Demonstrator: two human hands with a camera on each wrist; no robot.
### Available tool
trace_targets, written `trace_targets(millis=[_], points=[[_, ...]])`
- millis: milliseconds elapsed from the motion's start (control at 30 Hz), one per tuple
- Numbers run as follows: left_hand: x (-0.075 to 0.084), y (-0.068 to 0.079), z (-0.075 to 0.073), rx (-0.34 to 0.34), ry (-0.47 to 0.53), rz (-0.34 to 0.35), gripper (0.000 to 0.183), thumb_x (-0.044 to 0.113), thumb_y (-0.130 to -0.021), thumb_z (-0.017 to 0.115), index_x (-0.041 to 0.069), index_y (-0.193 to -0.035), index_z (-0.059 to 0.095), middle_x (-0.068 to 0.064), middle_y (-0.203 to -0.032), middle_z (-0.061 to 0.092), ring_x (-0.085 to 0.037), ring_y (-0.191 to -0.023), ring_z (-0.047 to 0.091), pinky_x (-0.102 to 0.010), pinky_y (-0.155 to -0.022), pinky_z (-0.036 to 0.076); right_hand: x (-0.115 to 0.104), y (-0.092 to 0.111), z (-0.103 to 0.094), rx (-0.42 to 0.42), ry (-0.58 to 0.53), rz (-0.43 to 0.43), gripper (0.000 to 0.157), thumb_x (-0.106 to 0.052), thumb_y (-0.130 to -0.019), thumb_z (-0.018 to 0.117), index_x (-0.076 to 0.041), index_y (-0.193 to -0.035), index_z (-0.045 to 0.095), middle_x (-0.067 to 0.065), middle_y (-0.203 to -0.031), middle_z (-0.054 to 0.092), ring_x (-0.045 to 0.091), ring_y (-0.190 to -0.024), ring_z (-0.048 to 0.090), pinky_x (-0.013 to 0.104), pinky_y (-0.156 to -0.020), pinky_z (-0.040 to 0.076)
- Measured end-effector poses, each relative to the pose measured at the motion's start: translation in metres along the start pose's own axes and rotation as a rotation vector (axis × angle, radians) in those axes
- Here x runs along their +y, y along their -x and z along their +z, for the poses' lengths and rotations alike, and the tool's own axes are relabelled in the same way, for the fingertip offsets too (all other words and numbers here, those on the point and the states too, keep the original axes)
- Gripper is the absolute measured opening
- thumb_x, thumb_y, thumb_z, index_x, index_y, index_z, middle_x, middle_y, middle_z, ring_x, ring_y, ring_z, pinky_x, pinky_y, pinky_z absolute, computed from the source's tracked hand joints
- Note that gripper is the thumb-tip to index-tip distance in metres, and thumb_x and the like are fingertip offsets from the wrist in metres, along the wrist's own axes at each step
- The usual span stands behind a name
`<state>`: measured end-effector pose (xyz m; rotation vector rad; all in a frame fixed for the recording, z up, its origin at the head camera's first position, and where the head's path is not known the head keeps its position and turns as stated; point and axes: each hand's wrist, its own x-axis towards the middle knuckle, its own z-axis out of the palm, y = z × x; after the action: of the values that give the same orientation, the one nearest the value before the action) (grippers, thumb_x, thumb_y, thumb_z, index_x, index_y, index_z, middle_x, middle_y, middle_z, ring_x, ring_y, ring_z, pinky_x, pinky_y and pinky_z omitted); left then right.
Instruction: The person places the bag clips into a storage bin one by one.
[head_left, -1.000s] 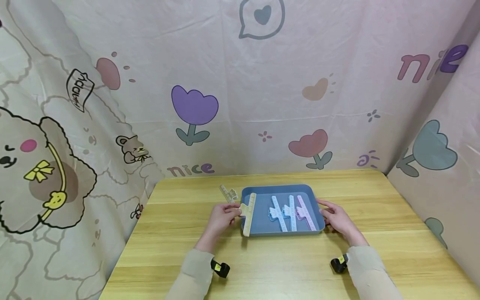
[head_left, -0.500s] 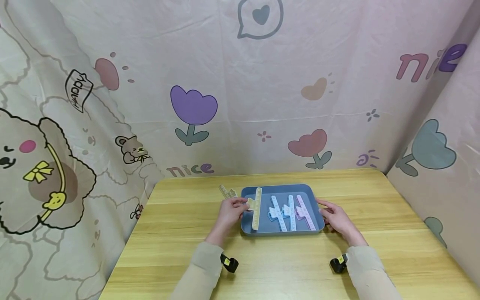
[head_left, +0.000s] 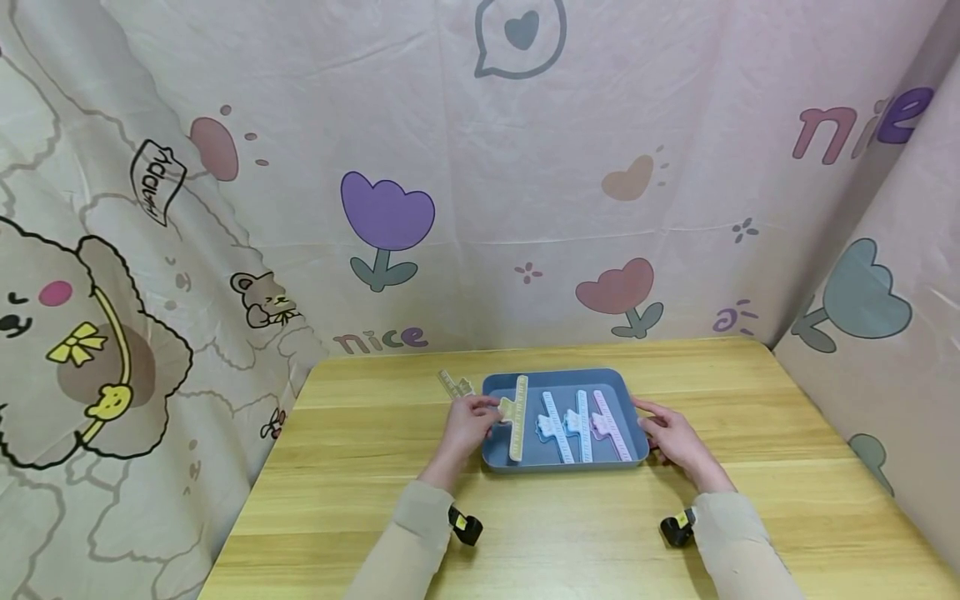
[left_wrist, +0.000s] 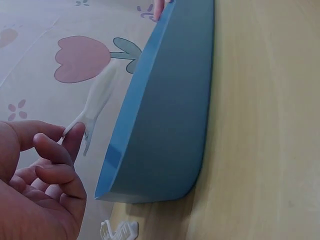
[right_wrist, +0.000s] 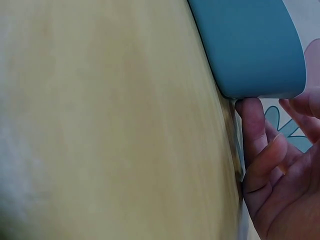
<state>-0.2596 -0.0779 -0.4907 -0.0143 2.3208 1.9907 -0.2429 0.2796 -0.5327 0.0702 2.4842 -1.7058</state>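
Observation:
A pale yellow ruler clip (head_left: 518, 419) is pinched by its handle between my left hand's (head_left: 468, 425) thumb and finger. It hangs over the left end of the blue-grey tray (head_left: 532, 458), its long bar pointing away from me. In the left wrist view the clip (left_wrist: 98, 95) appears edge-on above the tray's rim. My right hand (head_left: 678, 437) holds the tray's right end, fingers at the rim and against the outer wall. Inside the tray lie two light blue ruler clips, one at left (head_left: 557, 427) and one in the middle (head_left: 583, 426), and a pink-lilac one (head_left: 611, 426) at right.
Another cream ruler clip (head_left: 453, 384) lies on the wooden table (head_left: 570, 533) just off the tray's back left corner, partly behind my left hand. A patterned curtain (head_left: 480, 275) hangs behind the table and along both sides.
My left hand has carried the yellow ruler clip rightward, from the tray's left rim to over its inside, and the bar now stands straighter. My right hand and the tray stay put.

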Motion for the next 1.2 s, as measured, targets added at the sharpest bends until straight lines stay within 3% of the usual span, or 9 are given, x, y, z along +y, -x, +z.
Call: trace_targets(millis=[567,1000,1200], points=[[-0.002,-0.002,0.015,0.011,-0.130,-0.032,0.023,0.000,-0.088,0.067,-0.004,-0.111,0.066,-0.014,-0.083,0.070,-0.012,-0.050,0.051,-0.023,-0.047,0.043,-0.001,0.001,0.000,-0.005,0.002,0.001,0.048,-0.012,-0.101,0.051,-0.007,-0.148,0.042,0.022,-0.113,0.062,0.020,-0.065,0.051,0.030,-0.047,0.045],[-0.003,-0.008,0.027,0.041,-0.150,-0.073,0.021,0.000,-0.087,0.067,-0.002,-0.108,0.066,-0.009,-0.079,0.067,-0.011,-0.050,0.053,-0.028,-0.050,0.049,-0.001,0.000,0.000,-0.006,0.015,-0.001,0.048,-0.013,-0.102,0.050,-0.007,-0.148,0.042,0.022,-0.113,0.062,0.019,-0.065,0.051,0.030,-0.047,0.045],[-0.005,-0.008,0.029,0.025,-0.166,-0.061,0.021,-0.001,-0.087,0.066,-0.003,-0.108,0.065,-0.011,-0.080,0.068,-0.011,-0.048,0.051,-0.024,-0.045,0.044,0.000,0.000,0.000,-0.007,0.010,0.001,0.048,-0.014,-0.102,0.050,-0.008,-0.148,0.042,0.023,-0.115,0.062,0.020,-0.066,0.052,0.030,-0.047,0.045]])
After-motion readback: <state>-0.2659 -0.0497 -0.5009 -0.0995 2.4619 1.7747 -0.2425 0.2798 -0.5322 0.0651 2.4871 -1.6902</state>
